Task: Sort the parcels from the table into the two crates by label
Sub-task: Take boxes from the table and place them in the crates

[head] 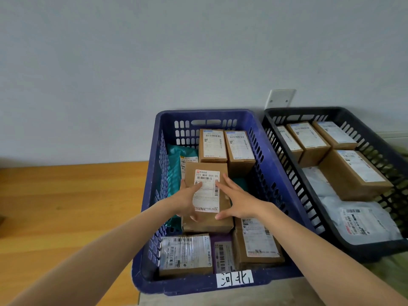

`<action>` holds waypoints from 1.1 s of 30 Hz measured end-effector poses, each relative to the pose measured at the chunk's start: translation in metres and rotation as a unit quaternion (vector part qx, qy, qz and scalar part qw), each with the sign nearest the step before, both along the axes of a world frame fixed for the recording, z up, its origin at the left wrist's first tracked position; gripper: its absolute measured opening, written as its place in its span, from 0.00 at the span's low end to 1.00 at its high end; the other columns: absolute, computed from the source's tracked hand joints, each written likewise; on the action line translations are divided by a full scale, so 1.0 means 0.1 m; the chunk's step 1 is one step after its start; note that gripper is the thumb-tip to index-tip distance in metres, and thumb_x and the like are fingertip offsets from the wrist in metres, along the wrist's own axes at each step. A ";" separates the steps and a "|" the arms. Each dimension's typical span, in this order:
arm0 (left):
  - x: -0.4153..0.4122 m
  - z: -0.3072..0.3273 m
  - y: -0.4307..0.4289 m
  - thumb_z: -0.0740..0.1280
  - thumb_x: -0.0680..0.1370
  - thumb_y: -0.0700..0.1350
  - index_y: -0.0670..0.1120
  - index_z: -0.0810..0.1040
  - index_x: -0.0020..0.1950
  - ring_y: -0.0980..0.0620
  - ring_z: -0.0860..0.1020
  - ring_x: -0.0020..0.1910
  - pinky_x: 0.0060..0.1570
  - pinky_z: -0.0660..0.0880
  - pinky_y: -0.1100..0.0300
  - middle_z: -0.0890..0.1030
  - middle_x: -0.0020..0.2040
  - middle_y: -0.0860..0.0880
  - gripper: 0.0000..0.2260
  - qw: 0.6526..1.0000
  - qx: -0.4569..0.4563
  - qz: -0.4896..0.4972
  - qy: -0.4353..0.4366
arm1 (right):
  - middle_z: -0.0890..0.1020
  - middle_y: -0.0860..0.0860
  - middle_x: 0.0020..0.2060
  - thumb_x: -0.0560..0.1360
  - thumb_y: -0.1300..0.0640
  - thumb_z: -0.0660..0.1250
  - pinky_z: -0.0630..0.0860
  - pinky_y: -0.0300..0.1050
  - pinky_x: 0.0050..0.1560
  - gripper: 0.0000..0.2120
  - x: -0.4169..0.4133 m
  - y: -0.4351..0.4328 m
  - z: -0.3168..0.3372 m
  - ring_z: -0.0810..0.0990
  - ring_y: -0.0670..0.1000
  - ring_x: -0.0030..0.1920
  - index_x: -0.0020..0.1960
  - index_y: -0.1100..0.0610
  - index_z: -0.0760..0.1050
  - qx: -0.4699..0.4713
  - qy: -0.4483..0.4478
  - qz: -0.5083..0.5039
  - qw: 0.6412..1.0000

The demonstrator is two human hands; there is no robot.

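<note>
Nearest, a white tag point(235, 278) with 2 handwritten characters is stuck on the near rim of the blue crate point(144, 219). Just inside that rim, from left to right, lie a cardboard box with a glossy label point(185, 255), a purple parcel point(223, 255) and another labelled cardboard box point(256, 241). Above these, at the middle of the blue crate, both hands are on the held cardboard box point(206, 221), whose white shipping label point(206, 195) faces up. The left hand point(187, 195) grips its left edge, with the fingers curled round the side and the thumb lying on the label. The right hand point(238, 202) rests against its right side with the fingers spread and fairly straight, the thumb at the near right corner. Whether the box already rests on the parcels below it cannot be told. Teal mailer bags point(174, 171) lie along the crate's left wall, partly under the box. At the far end, 2 labelled cardboard boxes point(213, 145) stand side by side. To the right, just beside the blue crate, is the black crate point(293, 173). It holds a pale poly bag point(362, 221) at the near end, a large cardboard box point(355, 173) in the middle and 3 smaller boxes point(309, 140) in a row at the far end. A wooden surface point(55, 206) lies to the left. Behind it all is a pale wall point(154, 62) with a white wall plate point(281, 99).
</note>
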State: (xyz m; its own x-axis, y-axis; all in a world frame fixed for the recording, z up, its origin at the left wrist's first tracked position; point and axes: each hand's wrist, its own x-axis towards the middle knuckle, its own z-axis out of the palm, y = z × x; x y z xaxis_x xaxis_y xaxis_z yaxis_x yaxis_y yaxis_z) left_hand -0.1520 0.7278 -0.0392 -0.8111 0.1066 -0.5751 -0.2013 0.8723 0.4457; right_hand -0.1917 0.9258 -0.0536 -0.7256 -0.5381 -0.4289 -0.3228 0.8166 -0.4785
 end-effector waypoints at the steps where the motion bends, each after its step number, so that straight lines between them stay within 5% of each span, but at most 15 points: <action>1: -0.01 -0.02 0.00 0.77 0.69 0.42 0.54 0.39 0.78 0.43 0.41 0.77 0.74 0.46 0.52 0.33 0.77 0.40 0.53 1.000 -0.005 -0.001 0.001 | 0.31 0.40 0.75 0.67 0.43 0.76 0.49 0.55 0.77 0.54 -0.01 0.00 -0.01 0.37 0.46 0.77 0.78 0.44 0.41 0.000 -0.007 -0.001 1.000; 10: -0.03 -0.11 0.00 0.78 0.68 0.43 0.54 0.39 0.78 0.41 0.45 0.78 0.74 0.50 0.52 0.32 0.76 0.39 0.54 1.000 -0.015 0.003 0.002 | 0.31 0.36 0.73 0.67 0.43 0.76 0.54 0.57 0.76 0.53 -0.01 -0.04 -0.12 0.40 0.47 0.77 0.78 0.42 0.41 -0.005 -0.015 -0.005 1.000; 17: -0.02 -0.08 0.00 0.78 0.68 0.44 0.51 0.42 0.79 0.41 0.37 0.77 0.75 0.46 0.49 0.38 0.78 0.39 0.53 1.000 0.003 0.003 0.024 | 0.37 0.41 0.77 0.67 0.46 0.77 0.54 0.58 0.76 0.53 0.04 0.00 -0.02 0.46 0.50 0.78 0.79 0.46 0.45 -0.053 -0.002 -0.036 0.998; 21: 0.01 -0.02 0.06 0.79 0.67 0.46 0.52 0.45 0.79 0.40 0.51 0.77 0.74 0.52 0.53 0.42 0.78 0.39 0.53 0.999 -0.007 -0.004 0.049 | 0.41 0.45 0.78 0.66 0.44 0.77 0.51 0.58 0.76 0.54 0.05 0.11 0.02 0.45 0.50 0.78 0.79 0.45 0.44 -0.052 -0.009 -0.071 0.996; 24: 0.02 0.02 0.13 0.79 0.67 0.47 0.52 0.47 0.79 0.42 0.56 0.76 0.74 0.58 0.50 0.52 0.79 0.43 0.51 0.996 -0.017 -0.029 0.081 | 0.46 0.47 0.79 0.65 0.43 0.78 0.51 0.55 0.77 0.55 0.06 0.21 0.07 0.46 0.50 0.78 0.79 0.46 0.45 -0.050 -0.009 -0.078 0.996; 28: 0.07 0.06 0.29 0.77 0.69 0.50 0.52 0.51 0.79 0.42 0.48 0.78 0.75 0.54 0.46 0.51 0.79 0.42 0.47 0.990 -0.039 -0.077 0.114 | 0.49 0.48 0.78 0.65 0.42 0.78 0.54 0.49 0.76 0.55 0.12 0.33 0.12 0.51 0.50 0.77 0.79 0.49 0.46 -0.025 -0.019 -0.073 0.997; 33: 0.17 0.08 0.50 0.76 0.69 0.54 0.52 0.55 0.78 0.46 0.50 0.78 0.74 0.52 0.52 0.50 0.79 0.46 0.43 0.964 -0.022 -0.217 0.151 | 0.49 0.50 0.79 0.65 0.40 0.77 0.56 0.49 0.75 0.56 0.22 0.45 0.24 0.53 0.51 0.77 0.79 0.52 0.45 0.050 -0.046 -0.053 0.996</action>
State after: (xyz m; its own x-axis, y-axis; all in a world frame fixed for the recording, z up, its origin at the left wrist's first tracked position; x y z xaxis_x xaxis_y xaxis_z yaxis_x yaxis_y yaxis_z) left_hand -0.1348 0.7780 -0.0316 -0.8272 0.4545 -0.3305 0.3197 0.8643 0.3883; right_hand -0.1698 0.9709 -0.0295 -0.7306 -0.4124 -0.5442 -0.1914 0.8887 -0.4166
